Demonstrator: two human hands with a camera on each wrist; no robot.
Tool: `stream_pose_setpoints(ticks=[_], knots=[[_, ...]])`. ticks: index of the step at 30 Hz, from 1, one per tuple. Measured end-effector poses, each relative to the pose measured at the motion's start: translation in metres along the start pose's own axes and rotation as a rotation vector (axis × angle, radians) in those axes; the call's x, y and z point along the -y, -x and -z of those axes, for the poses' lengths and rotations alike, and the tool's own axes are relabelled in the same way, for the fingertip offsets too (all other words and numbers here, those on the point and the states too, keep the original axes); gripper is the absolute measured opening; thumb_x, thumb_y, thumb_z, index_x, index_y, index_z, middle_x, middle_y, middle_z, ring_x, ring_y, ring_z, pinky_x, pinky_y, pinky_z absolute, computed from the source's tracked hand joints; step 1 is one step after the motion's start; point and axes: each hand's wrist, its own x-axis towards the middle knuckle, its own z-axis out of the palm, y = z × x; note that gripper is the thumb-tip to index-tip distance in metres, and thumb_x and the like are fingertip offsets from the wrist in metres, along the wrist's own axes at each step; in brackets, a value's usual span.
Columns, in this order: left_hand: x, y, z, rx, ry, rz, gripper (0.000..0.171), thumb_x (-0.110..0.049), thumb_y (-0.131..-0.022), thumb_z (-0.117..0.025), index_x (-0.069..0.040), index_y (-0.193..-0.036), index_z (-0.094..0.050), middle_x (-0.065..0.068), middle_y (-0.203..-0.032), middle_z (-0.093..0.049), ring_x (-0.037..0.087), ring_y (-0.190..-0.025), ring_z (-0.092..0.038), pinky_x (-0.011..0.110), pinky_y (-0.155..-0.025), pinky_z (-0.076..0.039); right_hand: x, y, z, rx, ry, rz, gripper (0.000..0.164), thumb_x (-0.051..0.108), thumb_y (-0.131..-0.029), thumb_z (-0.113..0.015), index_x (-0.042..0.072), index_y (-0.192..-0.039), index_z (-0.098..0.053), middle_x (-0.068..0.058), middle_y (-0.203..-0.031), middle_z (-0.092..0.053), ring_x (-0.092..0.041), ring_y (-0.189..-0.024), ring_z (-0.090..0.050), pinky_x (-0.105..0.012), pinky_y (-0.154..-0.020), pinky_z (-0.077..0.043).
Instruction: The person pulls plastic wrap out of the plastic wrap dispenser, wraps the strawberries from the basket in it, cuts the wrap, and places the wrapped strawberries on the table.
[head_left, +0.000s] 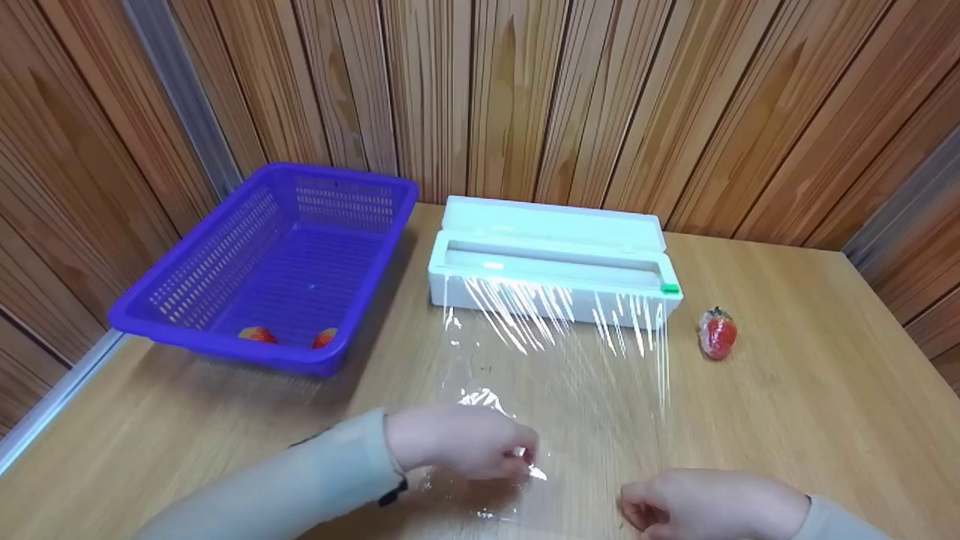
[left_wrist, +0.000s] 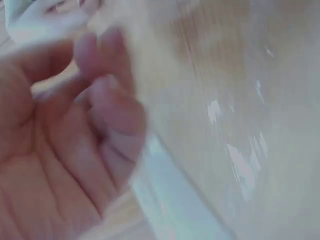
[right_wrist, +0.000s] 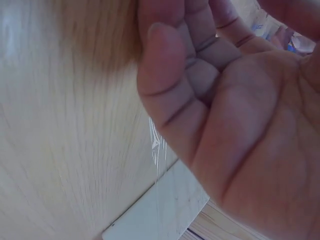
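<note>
Clear plastic wrap [head_left: 510, 322] stretches from the front of a white dispenser box [head_left: 555, 292] toward the hands. My left hand [head_left: 476, 442] is over the sheet, fingers bent, with shiny wrap at the fingertips that thumb and finger pinch. In the left wrist view the palm of the left hand [left_wrist: 60, 135] is bare, and wrinkled wrap [left_wrist: 245, 170] spreads beside it. My right hand [head_left: 705, 502] is low at the right, near the sheet's right side. The fingers of the right hand [right_wrist: 200, 100] are curled; I cannot tell whether their tips hold the wrap.
A purple basket [head_left: 379, 277] with a few red strawberries [head_left: 259, 334] at its near end stands at the left. One strawberry [head_left: 718, 334], shiny as if wrapped, lies right of the box. A wood-panelled wall [head_left: 510, 97] closes off the table's back.
</note>
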Motion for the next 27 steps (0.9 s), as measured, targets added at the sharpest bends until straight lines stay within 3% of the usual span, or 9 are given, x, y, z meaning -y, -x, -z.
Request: stream_pose_setpoints(ticks=[2,6,12,16,18,20,22,24,27], knots=[[-0.003,-0.011,-0.005,0.021,0.024,-0.084,0.024,-0.029,-0.09,-0.046,-0.024,-0.111,-0.054,-0.008,-0.102,-0.062,0.004,-0.089,-0.058,0.02,-0.08,-0.045,0.0,0.0,0.0,0.007,-0.025,-0.019,0.007,0.033,-0.083,-0.056,0.027,-0.083,-0.053,0.015,-0.067,-0.05,0.001,-0.061,-0.05,-0.018,-0.054,-0.038],[-0.005,-0.026,-0.012,0.163,0.082,-0.167,0.036,-0.025,-0.09,-0.046,-0.026,-0.126,-0.045,-0.011,-0.123,-0.053,0.002,-0.104,-0.052,0.018,-0.094,-0.038,-0.001,0.0,0.0,0.014,-0.057,-0.034,0.007,0.033,-0.082,-0.057,0.027,-0.082,-0.053,0.014,-0.068,-0.051,0.0,-0.062,-0.051,-0.018,-0.054,-0.038],[-0.001,-0.028,-0.015,0.307,0.113,-0.181,0.043,-0.023,-0.089,-0.049,-0.031,-0.13,-0.041,-0.007,-0.103,-0.052,0.002,-0.089,-0.044,0.014,-0.084,-0.037,-0.005,0.005,0.004,0.072,-0.124,-0.011,0.009,0.032,-0.083,-0.056,0.023,-0.085,-0.053,0.014,-0.07,-0.05,0.002,-0.064,-0.05,-0.017,-0.056,-0.037],[-0.002,-0.025,-0.016,0.333,0.089,-0.186,0.048,-0.025,-0.087,-0.051,-0.034,-0.132,-0.035,-0.011,-0.113,-0.051,0.001,-0.093,-0.039,0.014,-0.089,-0.033,-0.002,0.013,0.013,0.216,-0.228,-0.034,0.011,0.029,-0.086,-0.053,0.021,-0.093,-0.054,0.011,-0.076,-0.05,0.002,-0.071,-0.05,-0.017,-0.061,-0.038],[-0.002,-0.025,-0.015,0.344,0.082,-0.193,0.05,-0.026,-0.087,-0.051,-0.034,-0.133,-0.034,-0.012,-0.121,-0.048,0.001,-0.098,-0.038,0.014,-0.093,-0.03,0.002,0.016,0.02,0.281,-0.217,-0.077,0.014,0.026,-0.087,-0.051,0.023,-0.1,-0.055,0.011,-0.083,-0.053,0.002,-0.077,-0.05,-0.018,-0.067,-0.038],[-0.002,-0.025,-0.015,0.352,0.075,-0.196,0.051,-0.026,-0.087,-0.051,-0.033,-0.134,-0.032,-0.009,-0.12,-0.048,0.0,-0.098,-0.037,0.013,-0.093,-0.029,0.009,0.017,0.027,0.296,-0.12,-0.052,0.02,0.025,-0.088,-0.049,0.025,-0.107,-0.055,0.013,-0.093,-0.056,0.002,-0.084,-0.05,-0.019,-0.072,-0.04],[-0.002,-0.025,-0.015,0.353,0.063,-0.195,0.051,-0.027,-0.087,-0.051,-0.034,-0.134,-0.032,-0.007,-0.115,-0.048,0.001,-0.097,-0.037,0.013,-0.093,-0.029,0.017,0.015,0.031,0.244,0.0,0.003,0.022,0.028,-0.089,-0.047,0.028,-0.11,-0.055,0.015,-0.098,-0.057,0.004,-0.087,-0.05,-0.02,-0.074,-0.042],[-0.002,-0.025,-0.015,0.355,0.064,-0.2,0.052,-0.027,-0.087,-0.051,-0.035,-0.134,-0.031,-0.006,-0.112,-0.047,0.001,-0.097,-0.037,0.014,-0.093,-0.029,0.027,0.008,0.031,0.122,0.078,0.093,0.022,0.032,-0.089,-0.046,0.026,-0.108,-0.056,0.016,-0.094,-0.057,0.005,-0.082,-0.049,-0.02,-0.071,-0.044],[-0.002,-0.025,-0.016,0.356,0.067,-0.208,0.052,-0.027,-0.087,-0.051,-0.035,-0.134,-0.031,-0.006,-0.121,-0.046,0.002,-0.105,-0.037,0.018,-0.097,-0.029,0.041,-0.01,0.023,-0.046,-0.018,0.171,0.021,0.034,-0.089,-0.045,0.02,-0.096,-0.059,0.009,-0.08,-0.058,0.003,-0.07,-0.049,-0.02,-0.062,-0.044]])
